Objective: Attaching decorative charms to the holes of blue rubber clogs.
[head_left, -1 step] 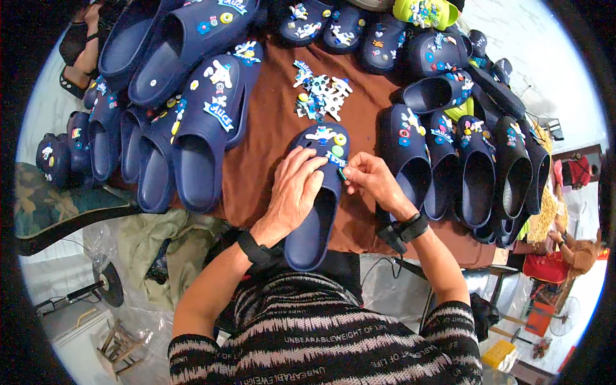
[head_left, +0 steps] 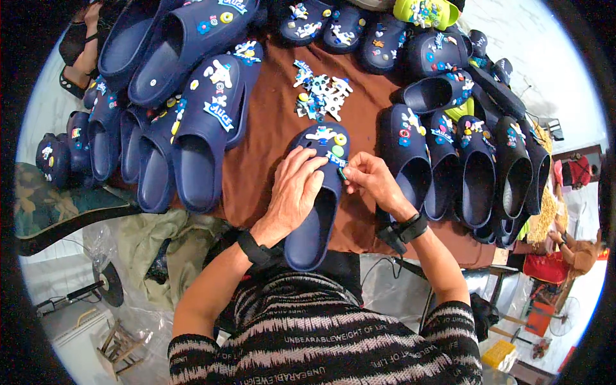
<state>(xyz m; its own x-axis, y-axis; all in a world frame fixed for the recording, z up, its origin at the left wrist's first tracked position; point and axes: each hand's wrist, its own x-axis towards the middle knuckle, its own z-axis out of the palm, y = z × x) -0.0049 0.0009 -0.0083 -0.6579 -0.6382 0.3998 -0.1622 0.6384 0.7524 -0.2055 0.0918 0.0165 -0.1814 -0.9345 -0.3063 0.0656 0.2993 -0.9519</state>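
A navy clog [head_left: 312, 240] lies before me, toe pointing away, with white, yellow, green and blue charms on its upper. My left hand [head_left: 292, 189] is closed over the left side of the upper, its fingers hiding part of the holes. At the upper's right edge, my right hand [head_left: 367, 181] pinches a small shoe charm [head_left: 342, 173], dark with a green edge. The fingertips hide part of this charm, and whether it touches the clog I cannot tell. Just beyond the toe sits a pile of loose charms [head_left: 324, 96], mostly white and blue.
Brown cloth [head_left: 256, 147] covers the table. Decorated navy slippers [head_left: 199, 154] stand stacked on the left, and more navy clogs [head_left: 476, 173] line the right. A lime-green clog [head_left: 425, 13] is at the far edge. At the far right, a person [head_left: 577, 256] sits by a yellow heap.
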